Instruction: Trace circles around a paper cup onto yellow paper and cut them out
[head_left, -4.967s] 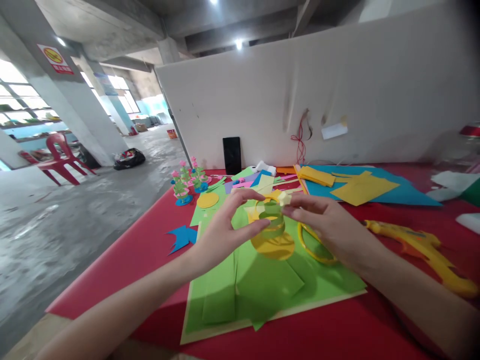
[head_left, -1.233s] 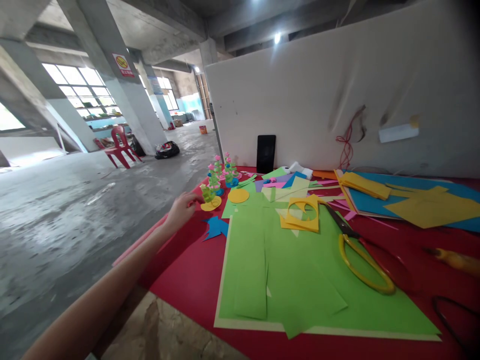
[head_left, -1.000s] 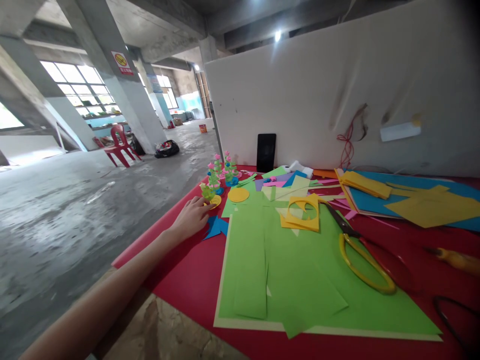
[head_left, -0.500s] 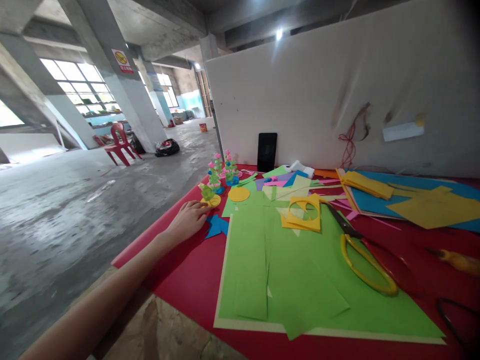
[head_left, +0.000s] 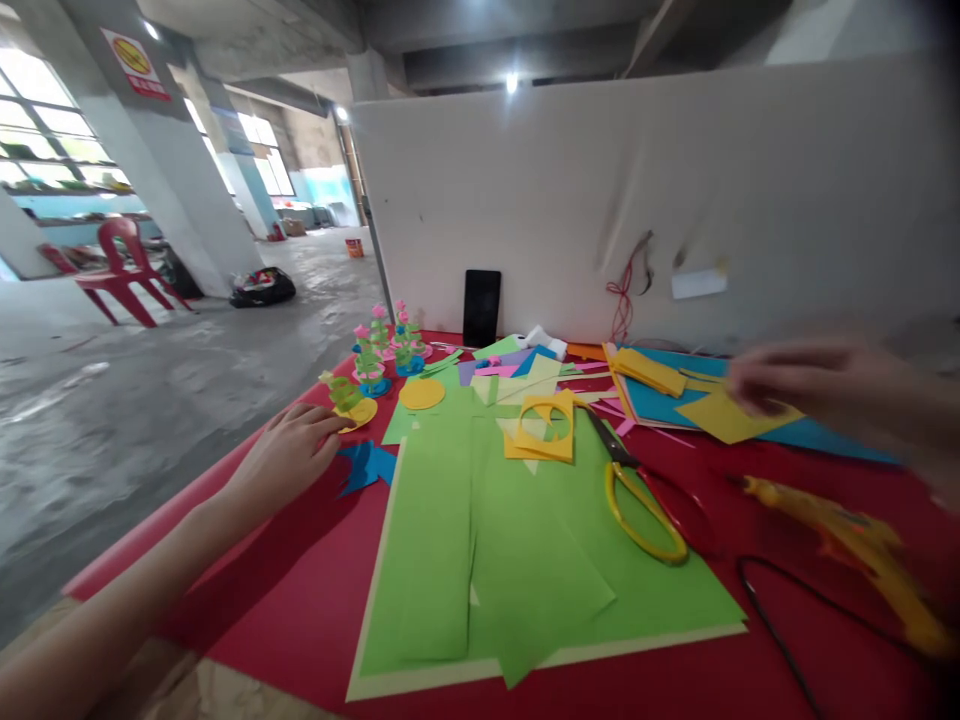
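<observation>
My left hand (head_left: 289, 455) lies flat on the red table (head_left: 247, 560), fingers stretched out and holding nothing. Its fingertips rest beside a small green paper spiral on a yellow disc (head_left: 346, 400). A blue paper scrap (head_left: 364, 465) lies just to the right of that hand. My right hand (head_left: 825, 390) hovers, blurred by motion, above a yellow paper sheet (head_left: 724, 418) at the right. I cannot make out its grip. Between the hands lie overlapping green paper sheets (head_left: 510, 540) and a yellow square with a round hole cut out (head_left: 544, 432).
Yellow-handled scissors (head_left: 645, 500) lie on the green paper. A yellow glue gun (head_left: 862, 545) with a black cord (head_left: 780, 620) is at the right. Paper trees with pink flowers (head_left: 382, 345), a yellow circle (head_left: 421, 394) and a black phone (head_left: 481, 307) stand near the white board.
Five seconds ago both hands held the green spiral on its yellow disc. It now stands at the table's left, my left hand resting beside it. My right hand has come into view.
</observation>
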